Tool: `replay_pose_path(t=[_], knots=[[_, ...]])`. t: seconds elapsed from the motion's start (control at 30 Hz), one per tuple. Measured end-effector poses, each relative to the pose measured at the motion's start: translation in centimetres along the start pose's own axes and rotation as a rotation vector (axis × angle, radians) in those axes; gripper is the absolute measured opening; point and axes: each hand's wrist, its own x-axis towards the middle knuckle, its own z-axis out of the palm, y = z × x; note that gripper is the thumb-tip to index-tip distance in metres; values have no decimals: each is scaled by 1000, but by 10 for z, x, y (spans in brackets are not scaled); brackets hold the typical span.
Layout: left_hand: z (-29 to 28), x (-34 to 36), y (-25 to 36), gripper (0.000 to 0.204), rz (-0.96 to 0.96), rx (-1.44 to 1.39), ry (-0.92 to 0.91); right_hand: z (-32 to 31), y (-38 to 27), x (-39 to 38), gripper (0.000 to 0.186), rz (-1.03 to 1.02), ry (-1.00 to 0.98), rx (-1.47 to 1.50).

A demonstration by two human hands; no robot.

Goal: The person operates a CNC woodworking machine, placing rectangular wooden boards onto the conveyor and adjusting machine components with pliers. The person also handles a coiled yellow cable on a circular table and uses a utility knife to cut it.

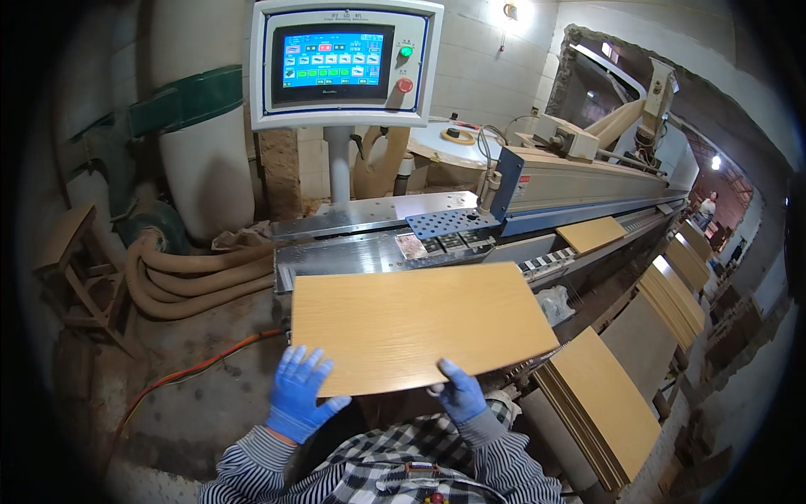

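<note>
A wood-grain yellow board point(411, 323) is tilted in front of me, its far edge at the machine's metal table point(336, 259). My right hand point(462, 393), in a blue glove, grips the near edge with the thumb on top; the other fingers are partly hidden. At the board's near left corner is my left hand point(304, 399), also gloved in blue. Its fingers are spread and the thumb stretches along below the near edge. Whether the left fingertips press on the board I cannot tell.
A control panel point(348, 63) with a lit screen stands beyond the table. The long edge-banding machine point(579, 181) runs to the far right, another yellow board point(591, 234) on its track. Stacked boards point(600, 403) lie at my right. Hoses point(193, 286) and an orange cable point(201, 366) are at left.
</note>
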Motion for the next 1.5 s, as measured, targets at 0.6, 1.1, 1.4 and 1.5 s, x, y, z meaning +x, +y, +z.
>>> replay_pose_path(t=[0.6,1.1,1.4,1.5], knots=[[25,47,-74,61,-337,44,103,-145,49,-37,36,-359,193,-1608],[10,15,-91,56,-478,-74,129,-169,69,-63,27,-400,150,-1979],[9,16,-90,53,-478,-112,136,-172,70,-63,27,-402,162,-1994],[11,15,-94,53,-464,-109,137,-172,71,-63,27,-394,156,-1995]])
